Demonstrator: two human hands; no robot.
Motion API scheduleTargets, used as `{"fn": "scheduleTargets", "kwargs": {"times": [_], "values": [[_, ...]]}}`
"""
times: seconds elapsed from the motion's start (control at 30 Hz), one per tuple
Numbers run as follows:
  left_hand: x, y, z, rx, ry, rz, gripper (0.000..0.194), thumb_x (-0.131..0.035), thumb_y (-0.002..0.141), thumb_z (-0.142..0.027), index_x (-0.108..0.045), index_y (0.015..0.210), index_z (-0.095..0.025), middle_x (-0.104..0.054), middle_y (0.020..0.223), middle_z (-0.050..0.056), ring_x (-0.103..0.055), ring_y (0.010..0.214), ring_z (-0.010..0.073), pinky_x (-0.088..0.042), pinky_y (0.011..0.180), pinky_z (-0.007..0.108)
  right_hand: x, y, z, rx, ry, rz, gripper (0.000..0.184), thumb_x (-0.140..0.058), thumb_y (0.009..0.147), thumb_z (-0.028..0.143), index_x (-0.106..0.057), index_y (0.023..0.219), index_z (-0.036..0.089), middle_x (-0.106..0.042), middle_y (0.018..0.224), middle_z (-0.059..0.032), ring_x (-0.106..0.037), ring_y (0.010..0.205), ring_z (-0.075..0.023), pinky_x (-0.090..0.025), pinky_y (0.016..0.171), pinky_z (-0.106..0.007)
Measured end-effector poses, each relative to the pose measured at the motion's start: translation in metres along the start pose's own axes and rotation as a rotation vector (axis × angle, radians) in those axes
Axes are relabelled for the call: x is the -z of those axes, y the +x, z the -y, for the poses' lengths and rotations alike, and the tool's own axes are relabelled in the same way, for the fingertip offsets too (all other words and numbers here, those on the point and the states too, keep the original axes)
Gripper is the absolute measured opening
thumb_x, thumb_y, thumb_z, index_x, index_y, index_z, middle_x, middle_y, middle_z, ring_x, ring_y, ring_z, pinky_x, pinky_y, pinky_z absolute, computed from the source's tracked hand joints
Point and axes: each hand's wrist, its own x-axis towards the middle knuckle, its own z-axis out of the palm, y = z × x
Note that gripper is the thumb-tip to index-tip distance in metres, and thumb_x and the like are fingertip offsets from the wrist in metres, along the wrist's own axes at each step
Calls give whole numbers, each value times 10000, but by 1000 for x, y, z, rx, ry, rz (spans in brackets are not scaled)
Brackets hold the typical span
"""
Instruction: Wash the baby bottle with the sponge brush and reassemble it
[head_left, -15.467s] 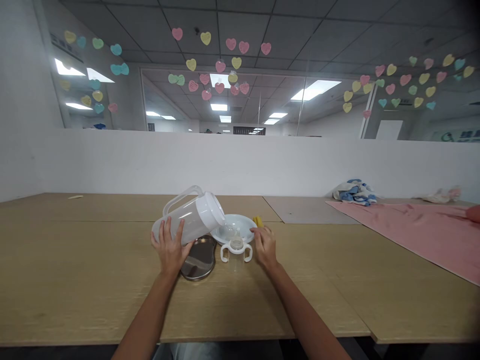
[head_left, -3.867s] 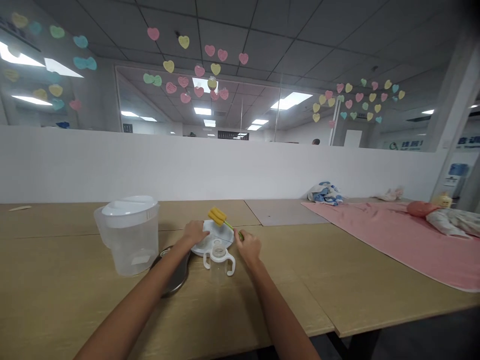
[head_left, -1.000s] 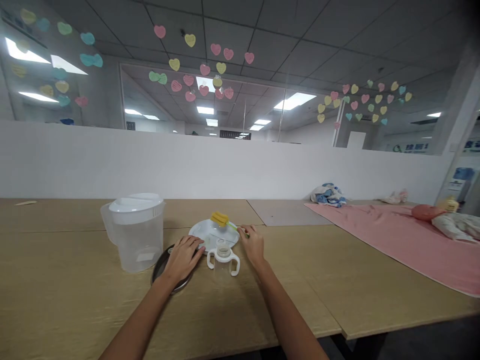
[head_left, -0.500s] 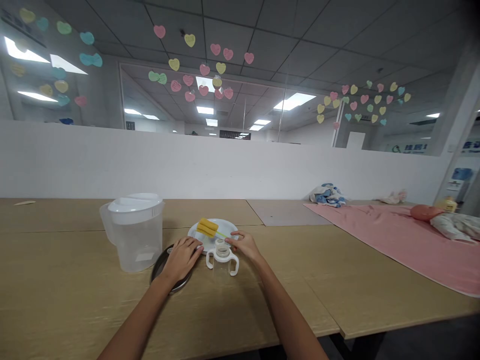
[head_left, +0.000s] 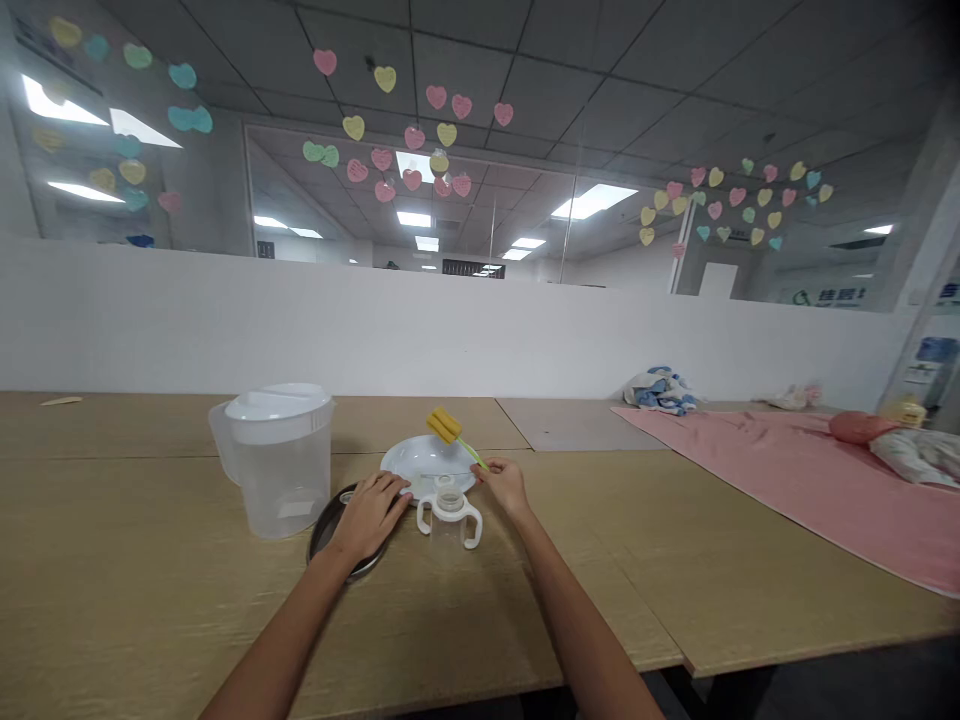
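My right hand pinches the green handle of a bottle brush; its yellow sponge head is lifted above a white plate. My left hand lies flat with fingers spread on a dark metal tray, fingertips at the plate's near edge. A clear baby bottle with two white handles stands upright between my hands, just in front of the plate.
A clear plastic pitcher with a white lid stands left of the tray. A pink cloth covers the table's right side, with bundled cloths and a doll beyond. A white partition runs behind the table.
The brush's sponge head has swung from low over the plate's left side up and to the right. My right hand shifted slightly right. My left hand stays on the tray.
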Motion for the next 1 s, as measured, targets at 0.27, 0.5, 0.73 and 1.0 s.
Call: {"fn": "scheduleTargets", "kwargs": {"times": [0.27,0.5,0.73,1.0], "values": [[-2,0,2,4,10,5,369,-277,916,-371,-576,1042,-196,-603,1057,43,-473,1051,192,-367,917,346,1,3,-2,25,73,-85,260,-626,596,331,-676,746,125,-684,757,-75,-609,696,-185,-453,638,-258],[-5,-1,6,-17,13,-16,377,-274,914,-382,-580,1042,-201,-601,1060,45,-482,1039,191,-366,921,351,8,-3,7,164,-132,-296,334,-497,729,440,-639,768,141,-653,750,-69,-567,705,-189,-406,662,-273],[-4,-1,4,-3,19,3,372,-279,915,-372,-578,1046,-195,-601,1059,45,-474,1051,194,-369,919,354,6,-13,16,264,-278,-260,344,-323,852,425,-556,885,174,-654,828,-39,-507,479,-117,-388,574,-251],[-6,-1,6,-20,20,-15,376,-276,915,-380,-574,1051,-196,-601,1060,45,-476,1046,194,-362,924,359,3,-11,14,290,-177,-204,303,-360,841,430,-529,846,179,-657,790,-34,-525,505,-123,-380,492,-228]]}}
